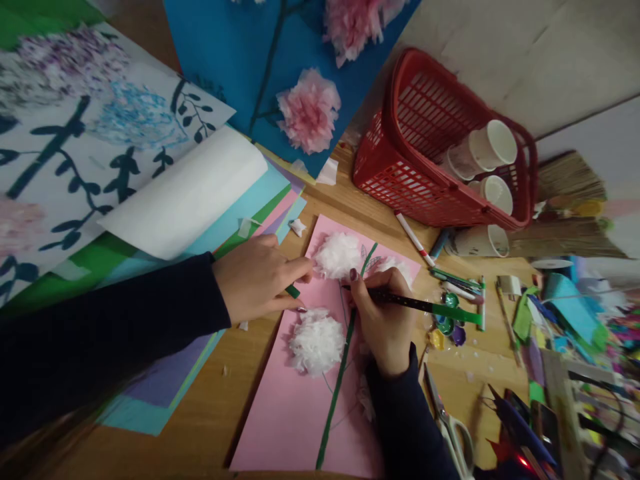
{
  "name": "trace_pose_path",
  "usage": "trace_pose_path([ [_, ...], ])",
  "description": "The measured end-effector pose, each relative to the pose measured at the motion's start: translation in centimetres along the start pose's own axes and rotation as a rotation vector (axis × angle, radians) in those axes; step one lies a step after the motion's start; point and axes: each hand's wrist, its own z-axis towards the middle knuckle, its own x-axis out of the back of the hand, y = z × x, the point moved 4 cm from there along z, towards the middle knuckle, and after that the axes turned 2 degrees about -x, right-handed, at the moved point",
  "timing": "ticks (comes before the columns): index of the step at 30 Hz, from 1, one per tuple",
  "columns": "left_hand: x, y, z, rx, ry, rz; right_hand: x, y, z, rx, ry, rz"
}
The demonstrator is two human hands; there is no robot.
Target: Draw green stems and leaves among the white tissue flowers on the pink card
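A pink sheet (270, 413) lies on the wooden table, with fluffy white paper flowers (318, 341) on it and a painted green stem (336, 387) running along its length. My right hand (387, 320) grips a green felt-tip pen (417, 303) with a dark dotted barrel. Its tip is close to the stem, just below the upper white flower (337, 255). At the sheet's left edge rests my left hand (263, 273), fingers curled around a short dark green piece (293, 291) that looks like a pen cap. Part of the sheet is hidden by my right hand and sleeve.
A red plastic basket (370, 157) with paper cups (500, 143) stands at the back. Pens (415, 238), small paint pots (444, 323) and scissors (457, 433) lie to the right. Coloured paper (160, 390) and flower pictures (220, 80) cover the left and far side.
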Motion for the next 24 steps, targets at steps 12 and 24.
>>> trace_pose_path([
  [12, 0.01, -0.04, -0.28, -0.020, 0.013, 0.013, 0.01, 0.88, -0.23, -0.061, 0.038, 0.058],
  [24, 0.20, 0.03, -0.14, -0.034, 0.027, 0.019, 0.25, 0.79, -0.35, -0.065, 0.093, 0.059],
])
